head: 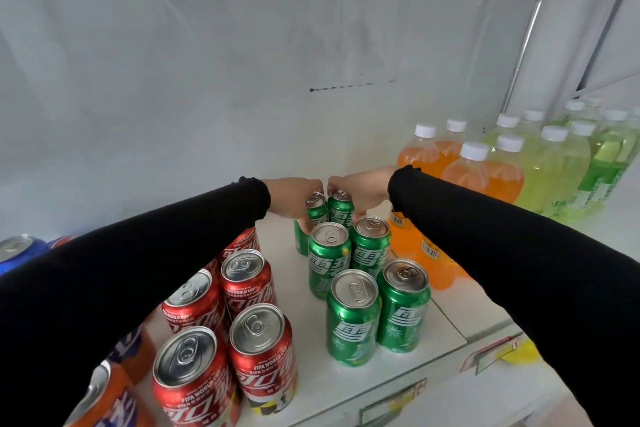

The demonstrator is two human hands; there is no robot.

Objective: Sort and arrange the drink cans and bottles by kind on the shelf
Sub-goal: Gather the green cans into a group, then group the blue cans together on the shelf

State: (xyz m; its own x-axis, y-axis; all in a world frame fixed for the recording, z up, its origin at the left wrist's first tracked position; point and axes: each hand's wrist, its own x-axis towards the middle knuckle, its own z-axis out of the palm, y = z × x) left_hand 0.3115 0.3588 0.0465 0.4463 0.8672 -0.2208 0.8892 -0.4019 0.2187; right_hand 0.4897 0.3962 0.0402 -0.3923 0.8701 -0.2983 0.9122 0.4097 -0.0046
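Your white shelf (304,388) runs beneath a pale, glossy back wall (207,80) marked by one thin dark line; price-tag holders line the shelf's front edge.

Your left hand (294,198) and right hand (360,189), both in black sleeves, meet at the rear of the green can block. The left fingers (306,224) wrap the rear-left green can (317,206); the right fingers (360,211) close around the rear-right green can (341,206). The two cans touch side by side.

Every green can (351,317) stands upright, long axis vertical, pull-tab top up, in two columns running from front to back. The red cola cans (261,354) stand likewise to the left, a strip of bare shelf between the two groups. Orange-soda bottles (467,166) and yellow-green bottles (554,163), all white-capped and upright, stand to the right. A blue can (20,251) and orange-and-purple cans (104,395) show at far left.
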